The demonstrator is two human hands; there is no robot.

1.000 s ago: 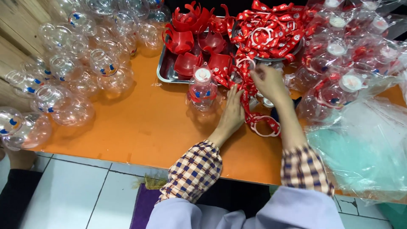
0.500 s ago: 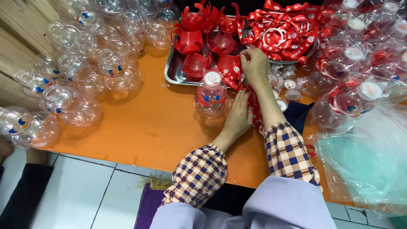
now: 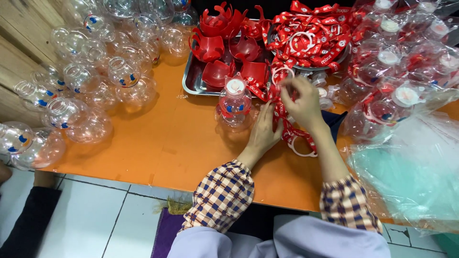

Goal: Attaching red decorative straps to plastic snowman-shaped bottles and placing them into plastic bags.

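Two hands meet mid-frame on a red strap [image 3: 282, 117]: the right hand [image 3: 302, 102] pinches it, the left hand [image 3: 264, 131] steadies it against the orange surface [image 3: 158, 143]. Just left stands a capped round bottle [image 3: 234, 102]. Clear empty bottles [image 3: 91, 71] crowd the upper left, a metal tray [image 3: 191, 81] of red holders sits behind, and bagged bottles [image 3: 406, 76] press in at right.

Right hand [image 3: 302, 102] fingertips blurred; plastic bag [image 3: 416, 177] cut off right.
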